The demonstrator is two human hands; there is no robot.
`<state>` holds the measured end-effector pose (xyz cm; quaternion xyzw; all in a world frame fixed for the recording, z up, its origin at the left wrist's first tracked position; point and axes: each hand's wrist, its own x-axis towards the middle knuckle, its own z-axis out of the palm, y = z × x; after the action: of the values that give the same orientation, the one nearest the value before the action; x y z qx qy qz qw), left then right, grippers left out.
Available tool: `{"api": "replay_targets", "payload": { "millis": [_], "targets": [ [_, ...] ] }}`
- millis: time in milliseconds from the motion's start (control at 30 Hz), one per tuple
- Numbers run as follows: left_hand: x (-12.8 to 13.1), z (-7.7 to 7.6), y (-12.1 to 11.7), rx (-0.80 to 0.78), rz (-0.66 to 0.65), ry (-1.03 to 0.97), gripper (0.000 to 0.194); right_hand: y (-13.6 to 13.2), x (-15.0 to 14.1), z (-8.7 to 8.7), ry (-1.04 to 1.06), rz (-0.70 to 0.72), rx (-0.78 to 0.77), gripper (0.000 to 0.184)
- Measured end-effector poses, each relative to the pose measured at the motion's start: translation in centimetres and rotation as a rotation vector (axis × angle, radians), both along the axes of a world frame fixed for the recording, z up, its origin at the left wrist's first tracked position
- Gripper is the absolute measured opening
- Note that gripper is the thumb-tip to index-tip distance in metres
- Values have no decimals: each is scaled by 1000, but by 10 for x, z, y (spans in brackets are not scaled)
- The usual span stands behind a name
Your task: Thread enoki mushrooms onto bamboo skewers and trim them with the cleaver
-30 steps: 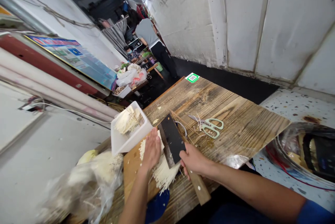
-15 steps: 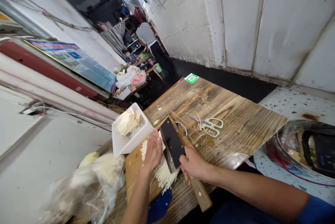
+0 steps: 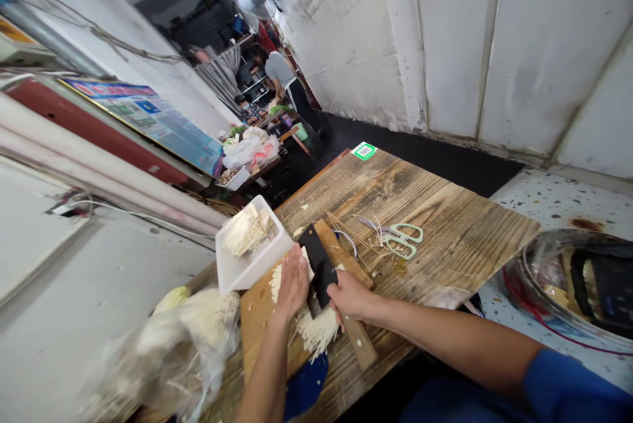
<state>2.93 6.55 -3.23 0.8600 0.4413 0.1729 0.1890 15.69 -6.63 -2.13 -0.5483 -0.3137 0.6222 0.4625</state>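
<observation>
Cleaver (image 3: 317, 266), its handle in the right hand's (image 3: 350, 294) closed grip, has shifted towards 9 o'clock, nearer the left hand (image 3: 293, 283), flat and fingers extended over pale strands (image 3: 319, 332).

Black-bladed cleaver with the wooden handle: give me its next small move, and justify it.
I'd hold the cleaver still and draw the left hand slightly back before cutting further. Its fingers lie outstretched close beside the blade, over thin, pale strips on the tan wooden board, while the right hand grips the cleaver.
</observation>
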Motion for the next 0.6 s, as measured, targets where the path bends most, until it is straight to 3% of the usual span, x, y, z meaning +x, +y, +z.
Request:
{"api": "replay_targets", "payload": {
  "millis": [200, 400, 500, 600],
  "targets": [
    [-5, 8, -1, -48, 4, -57, 60, 8, -12, 11, -64, 3, 77, 7],
    [-17, 26, -6, -9, 55, -111, 60, 7, -19, 36, -209, 47, 164, 3],
    [-24, 43, -8, 48, 61, -123, 61, 7, -25, 53, -252, 77, 212, 8],
    [-37, 72, -8, 114, 72, -132, 66, 4, -35, 74, -276, 97, 277, 13]
  ]
}}
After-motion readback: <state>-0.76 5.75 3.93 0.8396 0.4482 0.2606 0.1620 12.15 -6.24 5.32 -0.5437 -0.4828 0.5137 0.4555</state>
